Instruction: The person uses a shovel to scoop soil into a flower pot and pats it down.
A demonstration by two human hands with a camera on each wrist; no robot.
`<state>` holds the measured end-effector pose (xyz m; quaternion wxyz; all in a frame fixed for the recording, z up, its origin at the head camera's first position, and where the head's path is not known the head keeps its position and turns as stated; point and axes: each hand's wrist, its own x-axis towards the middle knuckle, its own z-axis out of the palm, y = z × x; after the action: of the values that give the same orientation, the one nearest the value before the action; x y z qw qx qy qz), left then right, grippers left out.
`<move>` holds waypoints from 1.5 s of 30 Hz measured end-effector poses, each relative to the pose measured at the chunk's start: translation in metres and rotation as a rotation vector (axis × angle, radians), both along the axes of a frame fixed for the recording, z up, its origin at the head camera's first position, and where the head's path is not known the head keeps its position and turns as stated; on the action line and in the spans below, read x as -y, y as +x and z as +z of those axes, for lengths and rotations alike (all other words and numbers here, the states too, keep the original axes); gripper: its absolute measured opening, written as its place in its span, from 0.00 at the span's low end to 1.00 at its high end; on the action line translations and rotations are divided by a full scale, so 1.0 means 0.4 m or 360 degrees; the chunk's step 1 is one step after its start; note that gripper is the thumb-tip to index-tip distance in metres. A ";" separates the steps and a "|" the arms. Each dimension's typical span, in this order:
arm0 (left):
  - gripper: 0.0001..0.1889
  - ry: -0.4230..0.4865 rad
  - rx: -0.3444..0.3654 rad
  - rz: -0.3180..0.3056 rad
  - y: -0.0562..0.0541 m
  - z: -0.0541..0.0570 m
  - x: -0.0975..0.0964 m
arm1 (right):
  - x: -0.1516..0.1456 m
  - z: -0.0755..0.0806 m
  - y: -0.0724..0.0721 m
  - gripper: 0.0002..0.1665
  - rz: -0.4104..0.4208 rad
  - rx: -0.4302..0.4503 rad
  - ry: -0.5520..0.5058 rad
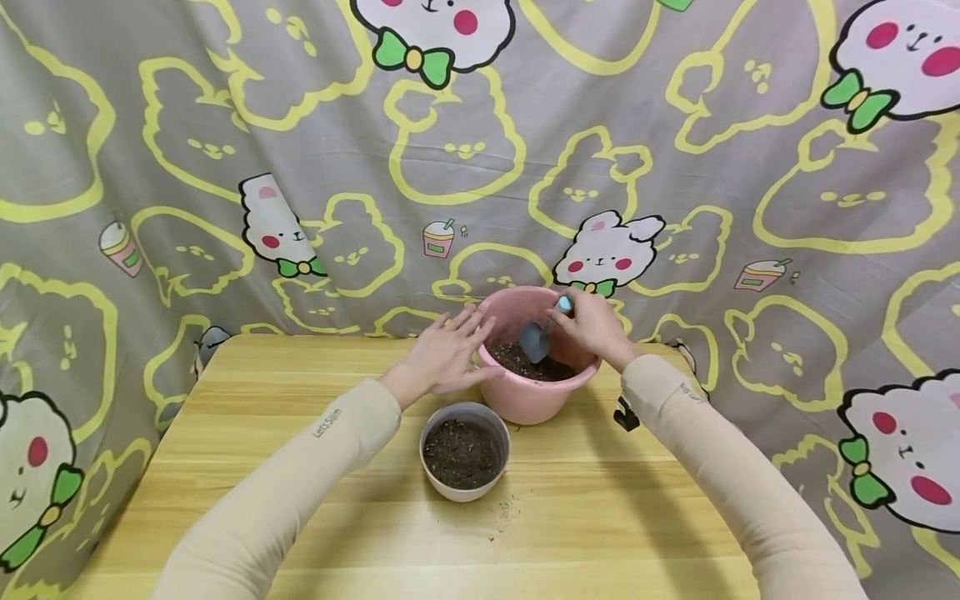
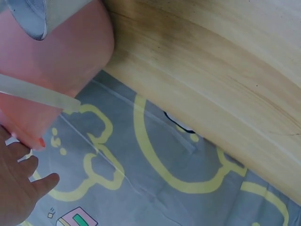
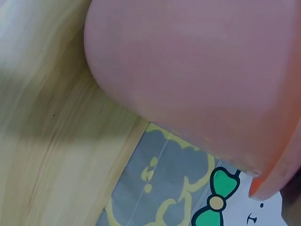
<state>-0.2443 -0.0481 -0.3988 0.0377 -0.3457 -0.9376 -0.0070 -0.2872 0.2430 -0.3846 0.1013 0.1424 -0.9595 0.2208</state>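
Observation:
A pink bucket point(image 1: 528, 402) stands at the back of the table, with dark soil point(image 1: 517, 360) in its bottom. My right hand point(image 1: 594, 323) grips the blue handle of a small trowel point(image 1: 536, 342), whose grey blade points down inside the bucket. At the bucket's left rim is my left hand point(image 1: 448, 350), its fingers spread and fairly straight. The left wrist view shows those fingers beside the rim of the pink bucket point(image 2: 61, 52). In front of the bucket sits a smaller pale pot point(image 1: 462, 493) holding soil. The right wrist view is mostly filled by the bucket's side point(image 3: 188, 70).
Crumbs of soil point(image 1: 504, 508) lie on the wooden table point(image 1: 300, 500) near the small pot. A small black object point(image 1: 626, 414) is beside the right forearm. A grey patterned curtain point(image 1: 480, 225) hangs right behind the table's back edge and along both sides.

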 end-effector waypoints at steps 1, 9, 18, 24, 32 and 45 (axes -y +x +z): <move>0.49 0.0001 -0.0002 0.0000 0.001 0.000 0.000 | 0.002 -0.001 -0.001 0.16 0.0001 0.0004 -0.0006; 0.49 0.0001 0.0000 -0.0014 0.006 0.004 0.000 | 0.035 -0.010 0.010 0.18 0.0073 0.0041 -0.0063; 0.49 -0.0022 -0.0006 -0.0015 0.003 0.011 0.000 | 0.058 -0.016 0.025 0.14 0.0138 0.0051 -0.0149; 0.49 -0.0044 0.0007 -0.0005 -0.001 0.008 0.000 | 0.055 -0.018 0.027 0.14 0.0153 0.0103 -0.0243; 0.49 -0.0067 -0.0013 -0.0005 0.000 0.008 -0.003 | 0.039 -0.007 0.043 0.13 0.0206 0.0253 -0.0442; 0.49 -0.0089 0.0012 0.0010 -0.004 0.004 -0.004 | -0.008 -0.001 0.063 0.15 0.0150 0.0518 -0.0714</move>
<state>-0.2460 -0.0464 -0.3973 0.0245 -0.3437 -0.9386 0.0181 -0.2620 0.2463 -0.3849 -0.0356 0.1235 -0.8827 0.4520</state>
